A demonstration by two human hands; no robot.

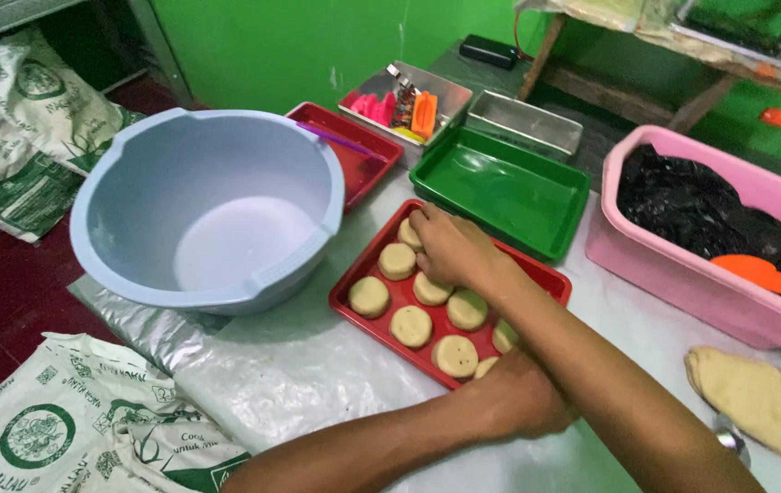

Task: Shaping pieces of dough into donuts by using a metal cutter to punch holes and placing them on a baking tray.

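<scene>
A red tray (346, 290) on the foil-covered table holds several round, flat pale dough pieces (369, 296) in rows. My right hand (452, 248) reaches across it from the lower right. Its fingers curl down onto a dough piece at the tray's far side. My left hand (520, 402) comes in from the lower left and rests at the tray's near corner. It lies partly under my right forearm, so its fingers are hidden.
A large empty blue basin (208, 205) stands left of the tray, and an empty green tray (500, 192) lies behind it. A pink tub (682, 283) on the right holds black plastic and an orange scoop (760, 272). A flat dough slab (755, 397) lies near right. Printed sacks (71, 429) are on the floor.
</scene>
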